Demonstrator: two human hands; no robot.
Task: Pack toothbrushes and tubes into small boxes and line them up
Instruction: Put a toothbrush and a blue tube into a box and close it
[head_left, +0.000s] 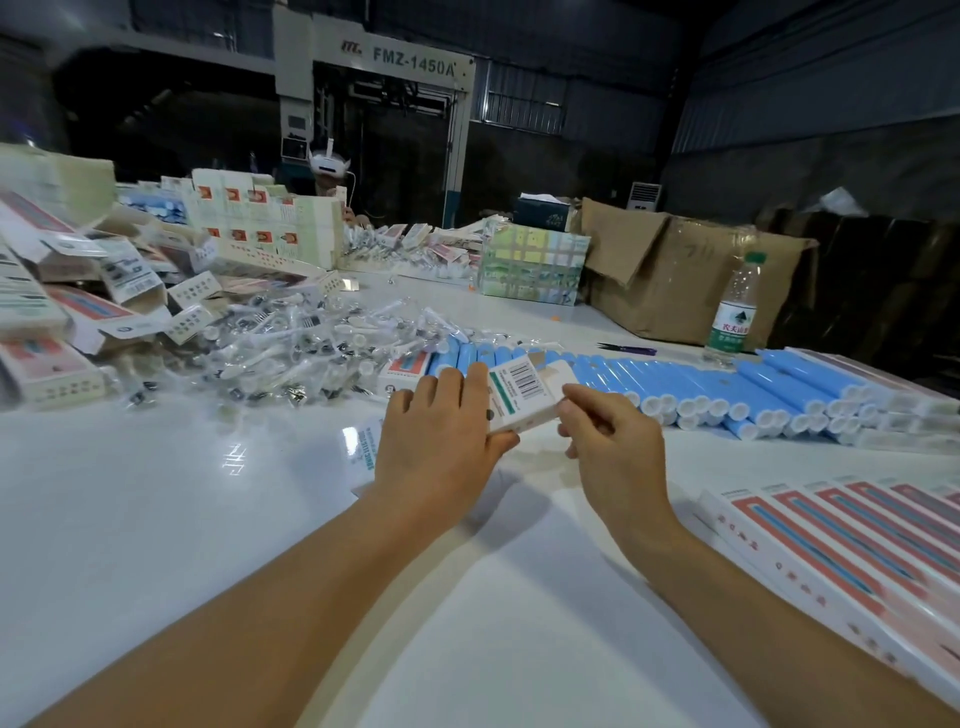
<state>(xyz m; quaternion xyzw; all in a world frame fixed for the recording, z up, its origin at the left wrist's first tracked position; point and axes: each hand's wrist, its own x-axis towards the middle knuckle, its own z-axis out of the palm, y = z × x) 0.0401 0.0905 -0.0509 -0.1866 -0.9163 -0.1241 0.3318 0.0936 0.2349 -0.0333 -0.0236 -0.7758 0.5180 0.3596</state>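
My left hand (439, 441) grips a small white box (522, 397) with a barcode on its upper face, held above the white table (208, 519). My right hand (610, 441) pinches the box's near right end with curled fingers. Behind the box lies a row of blue tubes (727, 384) with white caps. A heap of toothbrushes in clear wrappers (291, 343) spreads at the left. Several packed red and white boxes (852, 545) lie lined up side by side at the right edge. What is inside the held box is hidden.
Loose folded cartons (78, 291) are piled at far left, and stacked cartons (270, 223) stand behind them. A water bottle (735, 312), a pen-like tool (628, 349), a patterned box (530, 270) and a brown cardboard carton (675, 270) sit at the back right. A leaflet (363, 447) lies under my left wrist.
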